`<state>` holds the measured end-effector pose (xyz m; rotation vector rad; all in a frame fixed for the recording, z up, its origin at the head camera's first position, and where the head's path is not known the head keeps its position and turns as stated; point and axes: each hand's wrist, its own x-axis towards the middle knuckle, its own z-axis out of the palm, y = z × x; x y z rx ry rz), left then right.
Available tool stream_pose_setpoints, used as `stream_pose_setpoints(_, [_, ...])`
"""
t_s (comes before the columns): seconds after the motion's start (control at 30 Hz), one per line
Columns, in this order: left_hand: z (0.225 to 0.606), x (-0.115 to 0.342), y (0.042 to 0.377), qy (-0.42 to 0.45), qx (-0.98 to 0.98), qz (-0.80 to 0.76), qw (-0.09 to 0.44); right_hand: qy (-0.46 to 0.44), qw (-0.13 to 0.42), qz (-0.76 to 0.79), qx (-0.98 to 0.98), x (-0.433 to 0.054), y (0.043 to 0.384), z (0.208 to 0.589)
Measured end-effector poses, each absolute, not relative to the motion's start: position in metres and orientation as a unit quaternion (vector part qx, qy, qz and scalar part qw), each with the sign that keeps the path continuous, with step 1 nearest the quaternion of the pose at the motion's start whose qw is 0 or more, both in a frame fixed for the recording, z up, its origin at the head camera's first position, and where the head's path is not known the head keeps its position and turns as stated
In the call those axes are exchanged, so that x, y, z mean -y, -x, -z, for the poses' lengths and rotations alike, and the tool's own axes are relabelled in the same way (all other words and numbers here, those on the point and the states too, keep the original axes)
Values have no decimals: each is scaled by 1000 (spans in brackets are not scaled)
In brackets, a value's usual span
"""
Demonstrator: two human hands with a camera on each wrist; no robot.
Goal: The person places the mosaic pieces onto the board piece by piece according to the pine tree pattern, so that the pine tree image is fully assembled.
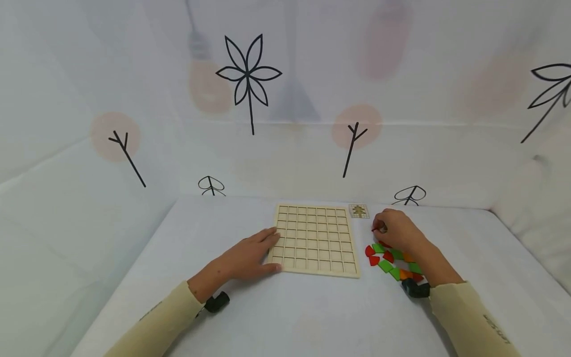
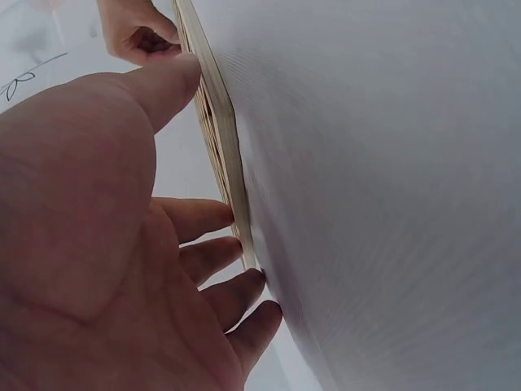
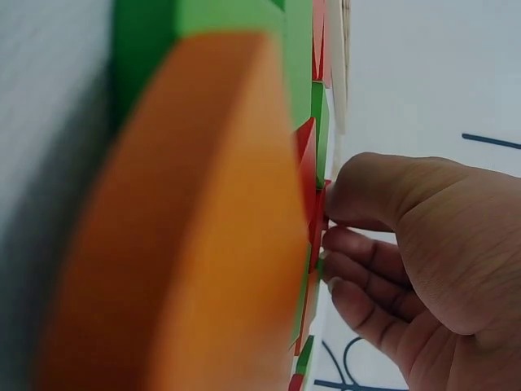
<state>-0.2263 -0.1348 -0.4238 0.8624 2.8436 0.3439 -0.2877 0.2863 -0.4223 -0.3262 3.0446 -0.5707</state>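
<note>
A pale wooden grid board (image 1: pixel 317 238) lies flat on the white table. Along its left edge my left hand (image 1: pixel 247 257) rests, fingers spread, with the fingertips on the frame; in the left wrist view the thumb touches the board's side (image 2: pixel 232 155). To the right of the board, my right hand (image 1: pixel 396 229) pinches a small red tile (image 1: pixel 375 229) between thumb and fingertips. Below that hand lies a loose group of flat tiles: red ones (image 1: pixel 373 260), green ones (image 1: pixel 385 266) and orange ones (image 1: pixel 405 274), some hidden by the wrist.
A small pattern card (image 1: pixel 359 211) with a tree-like figure lies at the board's far right corner. White cloth (image 1: pixel 290 163) with line-drawn plants hangs behind the table. An orange tile (image 3: pixel 220 244) looms close in the right wrist view.
</note>
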Motion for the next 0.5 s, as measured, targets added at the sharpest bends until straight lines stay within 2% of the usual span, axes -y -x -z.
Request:
stream_pose_setpoints(0.23, [424, 136, 228, -298, -946, -110, 71, 108, 12, 186, -977, -286, 287, 420])
stream_pose_setpoints(0.5, [426, 135, 230, -291, -944, -135, 81, 145, -24, 181, -972, -274, 283, 410])
